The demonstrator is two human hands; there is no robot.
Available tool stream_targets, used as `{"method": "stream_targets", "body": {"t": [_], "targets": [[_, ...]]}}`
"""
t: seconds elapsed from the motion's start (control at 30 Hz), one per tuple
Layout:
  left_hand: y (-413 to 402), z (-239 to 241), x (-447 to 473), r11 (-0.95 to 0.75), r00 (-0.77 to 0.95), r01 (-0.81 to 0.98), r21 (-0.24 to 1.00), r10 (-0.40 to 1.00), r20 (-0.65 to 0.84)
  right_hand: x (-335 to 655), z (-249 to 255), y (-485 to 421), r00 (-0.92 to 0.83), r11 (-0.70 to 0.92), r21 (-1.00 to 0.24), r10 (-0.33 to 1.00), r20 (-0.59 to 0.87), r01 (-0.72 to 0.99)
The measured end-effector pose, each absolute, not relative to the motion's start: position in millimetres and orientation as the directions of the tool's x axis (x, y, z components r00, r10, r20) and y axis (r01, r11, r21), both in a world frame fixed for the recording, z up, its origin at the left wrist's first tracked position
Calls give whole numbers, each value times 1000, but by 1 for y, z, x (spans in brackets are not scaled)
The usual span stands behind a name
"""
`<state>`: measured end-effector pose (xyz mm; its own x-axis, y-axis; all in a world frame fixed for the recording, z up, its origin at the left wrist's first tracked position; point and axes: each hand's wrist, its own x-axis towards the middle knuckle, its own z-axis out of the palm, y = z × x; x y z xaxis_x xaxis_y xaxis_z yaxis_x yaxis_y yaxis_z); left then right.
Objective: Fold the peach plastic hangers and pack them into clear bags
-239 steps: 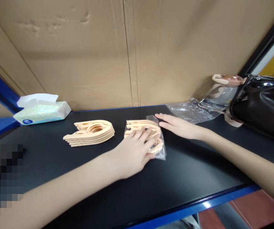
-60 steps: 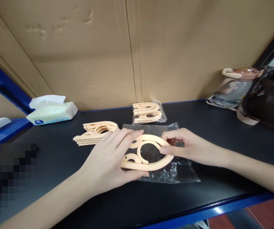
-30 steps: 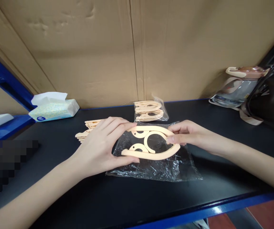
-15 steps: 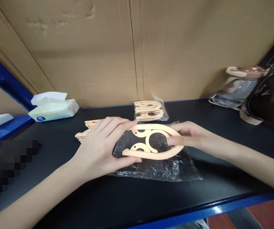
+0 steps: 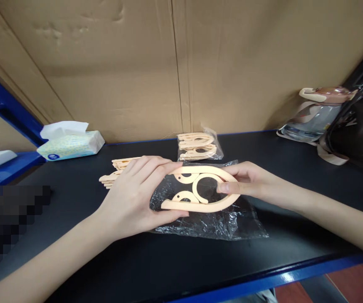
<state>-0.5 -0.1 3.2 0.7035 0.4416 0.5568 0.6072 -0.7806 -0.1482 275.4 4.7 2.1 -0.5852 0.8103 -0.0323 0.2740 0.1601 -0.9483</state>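
Note:
A cream folding clothes hanger [image 5: 211, 207], folded into a loop with its curved hook inside, is held level above a clear plastic bag [image 5: 244, 227]. My right hand [image 5: 244, 180] pinches its rounded right end, thumb on top. My left hand [image 5: 143, 191] spans the left end, fingers on the far arm and thumb along the near arm. Behind my left hand lies a pile of similar folded hangers [image 5: 110, 180], partly covered by it. Farther back, a clear bag packed with folded hangers [image 5: 197, 146] rests against the cardboard.
A tissue pack [image 5: 74, 145] stands at the back left. At the back right are a clear water bottle [image 5: 317, 118] with a strap and a black bag [image 5: 358, 130]. Cardboard [image 5: 121, 75] closes off the rear of the black table [image 5: 295, 168], whose front edge is blue.
The hanger has shifted slightly left and toward me, with my right hand moving along. My left hand has barely moved.

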Motion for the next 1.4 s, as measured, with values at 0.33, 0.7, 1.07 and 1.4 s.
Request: {"method": "stream_targets", "body": {"t": [0.33, 0.7, 1.07, 1.4], "targets": [[-13, -4, 15, -788, 673, 613, -51, 487, 556, 268, -10, -17, -715, 850, -164, 512, 477, 500], [7, -8, -6, -740, 702, 672, -23, 627, 338, 329, 29, 30, -565, 646, -220, 754, 335, 731], [11, -18, -8, -788, 777, 616, -10, 605, 174, 357, 34, 25, -524, 475, -337, 849, -70, 813], [8, -18, 1, -779, 774, 625, 49, 626, 94, 320, 14, 30, -618, 576, -321, 786, -36, 752]]}}
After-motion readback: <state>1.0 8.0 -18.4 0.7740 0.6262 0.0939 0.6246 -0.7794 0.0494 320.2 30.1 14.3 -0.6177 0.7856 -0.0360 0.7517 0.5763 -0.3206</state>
